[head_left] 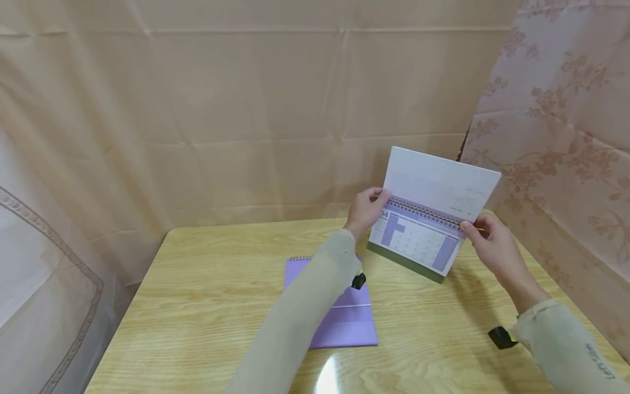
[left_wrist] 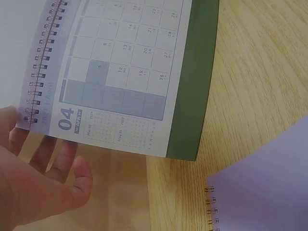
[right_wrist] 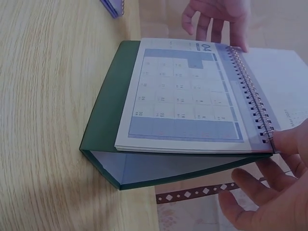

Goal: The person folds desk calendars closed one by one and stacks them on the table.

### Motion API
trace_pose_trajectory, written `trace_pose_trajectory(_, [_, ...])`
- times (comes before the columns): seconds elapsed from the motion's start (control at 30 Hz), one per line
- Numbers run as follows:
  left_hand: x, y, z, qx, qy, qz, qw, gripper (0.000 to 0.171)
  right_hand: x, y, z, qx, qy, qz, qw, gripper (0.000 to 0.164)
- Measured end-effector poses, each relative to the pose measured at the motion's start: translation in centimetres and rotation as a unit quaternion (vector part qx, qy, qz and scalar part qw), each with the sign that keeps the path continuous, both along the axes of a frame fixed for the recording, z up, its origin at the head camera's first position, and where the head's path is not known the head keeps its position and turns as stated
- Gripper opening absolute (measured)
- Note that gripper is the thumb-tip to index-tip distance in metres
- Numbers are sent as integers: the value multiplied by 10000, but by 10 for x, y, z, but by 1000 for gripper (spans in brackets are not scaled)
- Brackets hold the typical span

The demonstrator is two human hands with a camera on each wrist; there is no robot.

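Note:
Both hands hold a spiral-bound desk calendar (head_left: 418, 241) with a green base, its lower edge at the right part of the table. The left hand (head_left: 366, 210) pinches the left end of the binding, thumb in front. At the opposite end, the right hand (head_left: 494, 243) pinches the binding between thumb and fingers. An April page marked 04 (left_wrist: 120, 72) faces out below the wire coil (right_wrist: 252, 96), while a mostly white page (head_left: 438, 178) stands up above it. In the right wrist view the green stand (right_wrist: 110, 96) shows its hollow, folded side.
A purple spiral-bound pad (head_left: 344, 325) lies on the wooden table (head_left: 206, 295), partly hidden under the left forearm. Beige curtain (head_left: 236, 109) hangs behind the table, and a flowered cloth (head_left: 566, 126) lines the right side. White fabric (head_left: 44, 262) hangs at the left.

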State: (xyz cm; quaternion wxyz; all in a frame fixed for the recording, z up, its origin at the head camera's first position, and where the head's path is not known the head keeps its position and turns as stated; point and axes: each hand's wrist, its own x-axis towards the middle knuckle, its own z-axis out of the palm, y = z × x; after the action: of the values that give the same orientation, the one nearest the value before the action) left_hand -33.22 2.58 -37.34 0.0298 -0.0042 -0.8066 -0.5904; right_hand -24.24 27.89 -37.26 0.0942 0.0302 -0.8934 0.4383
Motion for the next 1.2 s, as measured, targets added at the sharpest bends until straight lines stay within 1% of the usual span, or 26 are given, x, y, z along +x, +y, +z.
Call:
trace_pose_trajectory(0.13, [-2, -1, -1, 59, 120, 7, 9999, 38, -1, 0, 2, -37, 46, 34, 10000, 47])
trace_pose_trajectory(0.27, [-3, -1, -1, 127, 149, -27, 9998, 36, -3, 0, 1, 17, 415, 7, 9991, 40])
trace_pose_trajectory(0.33, [-3, -1, -1, 192, 120, -92, 9997, 35, -4, 2, -1, 46, 615, 1, 9981, 36])
trace_pose_trajectory(0.4, [-2, -1, 0, 226, 67, -175, 9996, 35, -5, 4, -3, -7, 704, 21, 9975, 35])
trace_pose_trajectory(0.53, [0, -2, 0, 226, -87, -381, 9990, 43, -5, 9, -7, -150, 632, 63, 9979, 41])
trace_pose_trajectory(0.67, [2, -6, 1, 333, -265, -573, 9974, 56, -5, 12, -8, -204, 601, 69, 9980, 44])
trace_pose_trajectory(0.77, [3, -7, 1, 405, -401, -619, 9965, 66, -4, 12, -6, -262, 545, 93, 9981, 47])
trace_pose_trajectory(0.87, [3, -7, 1, 450, -527, -619, 9957, 71, -4, 12, -5, -360, 464, 140, 9982, 49])
trace_pose_trajectory(0.97, [2, -8, 1, 466, -603, -595, 9953, 73, -4, 12, -5, -516, 440, 190, 9975, 44])
trace_pose_trajectory(1.1, [1, -9, 1, 409, -535, -519, 9964, 69, -4, 10, -5, -843, 550, 283, 9945, 28])
trace_pose_trajectory(1.2, [2, -10, 1, 365, -468, -482, 9971, 66, -5, 9, -5, -1036, 630, 378, 9919, 21])
